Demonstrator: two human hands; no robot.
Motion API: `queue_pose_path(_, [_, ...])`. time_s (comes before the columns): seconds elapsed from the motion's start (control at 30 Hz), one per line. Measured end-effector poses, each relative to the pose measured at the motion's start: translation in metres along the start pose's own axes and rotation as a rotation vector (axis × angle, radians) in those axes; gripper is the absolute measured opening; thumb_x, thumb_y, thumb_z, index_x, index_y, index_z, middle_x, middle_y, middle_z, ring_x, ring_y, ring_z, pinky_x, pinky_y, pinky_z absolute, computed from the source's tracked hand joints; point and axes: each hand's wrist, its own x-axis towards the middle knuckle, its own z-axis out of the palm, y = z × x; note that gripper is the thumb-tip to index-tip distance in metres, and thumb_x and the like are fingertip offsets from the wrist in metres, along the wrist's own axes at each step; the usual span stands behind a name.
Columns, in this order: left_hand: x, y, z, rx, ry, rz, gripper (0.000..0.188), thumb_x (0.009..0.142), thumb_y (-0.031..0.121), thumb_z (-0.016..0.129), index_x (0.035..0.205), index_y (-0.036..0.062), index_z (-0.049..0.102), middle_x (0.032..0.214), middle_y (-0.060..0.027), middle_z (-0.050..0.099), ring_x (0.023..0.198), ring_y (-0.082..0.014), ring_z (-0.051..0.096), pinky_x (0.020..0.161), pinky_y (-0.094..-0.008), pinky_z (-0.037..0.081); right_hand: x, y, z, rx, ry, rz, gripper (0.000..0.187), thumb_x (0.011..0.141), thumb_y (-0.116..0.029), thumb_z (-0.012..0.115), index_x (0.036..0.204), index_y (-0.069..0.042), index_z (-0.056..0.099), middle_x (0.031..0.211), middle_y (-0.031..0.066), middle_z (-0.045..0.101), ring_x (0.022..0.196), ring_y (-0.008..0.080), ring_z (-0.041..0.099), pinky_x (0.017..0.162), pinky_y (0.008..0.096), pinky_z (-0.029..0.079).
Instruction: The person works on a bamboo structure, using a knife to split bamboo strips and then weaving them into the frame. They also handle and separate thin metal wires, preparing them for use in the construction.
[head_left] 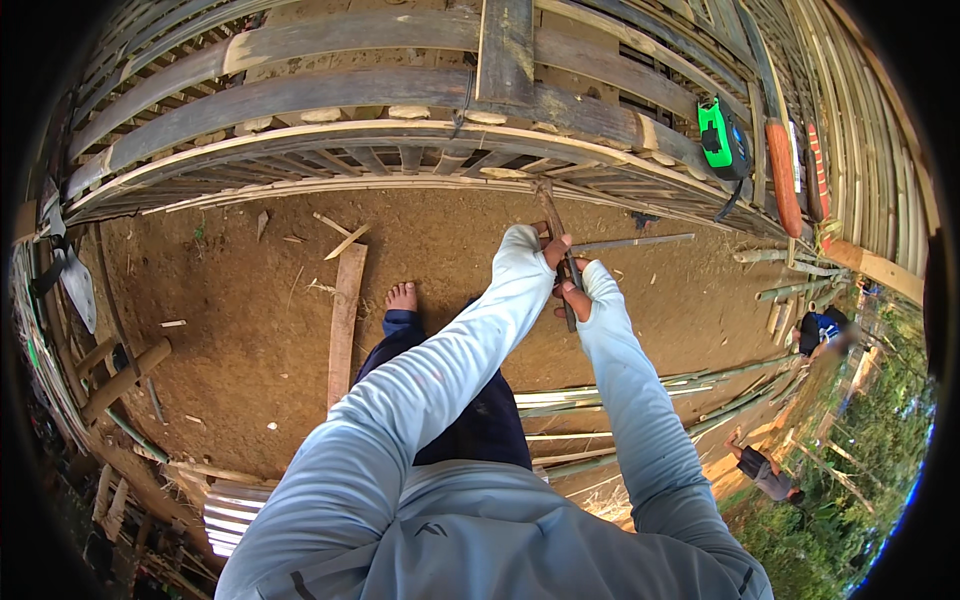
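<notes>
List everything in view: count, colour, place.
Stick: 1, brown, both hands
Thin strip: 1, grey, right of hands
Slatted platform: 1, brown, ahead
Tape measure: 1, green/black, platform's right
Wooden handle: 1, reddish, right of tape
Plank: 1, brown, left
Poles: several, greenish, right
Flat object: 1, silver, far left
Corrugated sheet: 1, silver, lower left
People: 2, blue/grey clothes, far right
Foliage: uncounted, green, lower right
Foot: 1, navy trouser, ground
Left hand, right hand: 1 each, blue sleeves, gripping stick

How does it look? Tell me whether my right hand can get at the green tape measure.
Likely yes: the tape measure lies uncovered, though the right hand would first have to let go of the stick.
</notes>
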Motion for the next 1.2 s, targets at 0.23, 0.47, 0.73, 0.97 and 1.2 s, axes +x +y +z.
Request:
queue_pose_path(0.23, [0.006,-0.010,0.012,-0.096,-0.020,-0.043,0.048,0.084,0.017,0.068,0.117,-0.0122,0.050,0.099,-0.0198,0.063,0.080,-0.0244,0.067,0.064,-0.0327,0.057,0.014,0.010,-0.008,-0.396,0.181,-0.046,0.026,0.091,-0.007,0.052,0.116,-0.002,0.056,0.093,0.0077,0.058,0.072,0.0139,0.057,0.066,0.0257,0.051])
queue_pose_path(0.47, [0.013,-0.019,0.017,0.098,0.041,0.072,0.031,0.085,0.014,0.065,0.103,-0.0093,0.055,0.076,-0.0122,0.063,0.070,-0.0175,0.064,0.057,-0.0277,0.053,0.014,-0.030,0.009,-0.646,0.299,0.244,0.022,0.088,-0.010,0.057,0.109,-0.004,0.056,0.086,0.0106,0.059,0.067,0.0197,0.058,0.060,0.0315,0.050])
queue_pose_path(0.73, [0.025,-0.020,0.007,-0.104,-0.163,-0.101,0.034,0.079,0.020,0.070,0.099,-0.0058,0.059,0.080,-0.0137,0.065,0.069,-0.0204,0.063,0.063,-0.0327,0.053,0.047,-0.011,0.004,-0.182,0.382,0.592,0.033,0.078,-0.030,0.073,0.091,-0.006,0.054,0.076,0.0127,0.056,0.063,0.0246,0.055,0.059,0.0369,0.048])
queue_pose_path(0.97, [0.053,-0.055,0.022,-0.925,-0.500,-0.261,0.024,0.082,0.017,0.065,0.101,0.0040,0.057,0.091,-0.0135,0.065,0.088,-0.0274,0.065,0.074,-0.0459,0.054,0.051,-0.011,-0.016,-1.066,-0.173,0.060,0.045,0.067,-0.028,0.083,0.090,-0.006,0.052,0.066,0.0043,0.047,0.055,0.0215,0.048,0.053,0.0348,0.044])
queue_pose_path(1.2, [0.053,-0.038,0.018,-1.236,-0.696,-0.460,0.026,0.089,0.037,0.062,0.088,0.0124,0.056,0.067,-0.0009,0.053,0.071,-0.0225,0.060,0.073,-0.0442,0.053,0.044,-0.015,-0.017,-0.183,-0.330,0.487,0.043,0.065,-0.017,0.081,0.094,-0.006,0.051,0.062,0.0013,0.043,0.049,0.0173,0.045,0.044,0.0323,0.039])
